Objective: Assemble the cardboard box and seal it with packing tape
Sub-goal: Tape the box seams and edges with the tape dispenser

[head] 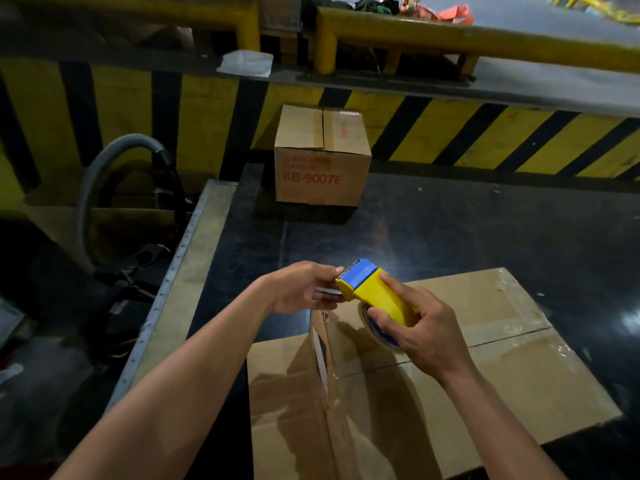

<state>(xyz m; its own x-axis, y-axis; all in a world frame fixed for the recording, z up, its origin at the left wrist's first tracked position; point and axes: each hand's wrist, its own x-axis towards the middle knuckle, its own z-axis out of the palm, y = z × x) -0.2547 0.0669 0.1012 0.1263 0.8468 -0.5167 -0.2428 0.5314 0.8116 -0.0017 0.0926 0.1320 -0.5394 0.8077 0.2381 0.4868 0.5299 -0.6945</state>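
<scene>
The right hand [420,327] holds a yellow and blue tape dispenser [374,294] tight, with fingers wrapped around it and the roll of tape [379,332] under it. The left hand [304,289] is just beside the blue end and pinches the loose bit of tape there. Both hands are up above a big cardboard box [433,382] that lies on the dark table [485,230], close to the person. A small closed box [322,157] with red letters sits far back on the table, well away from the hands
</scene>
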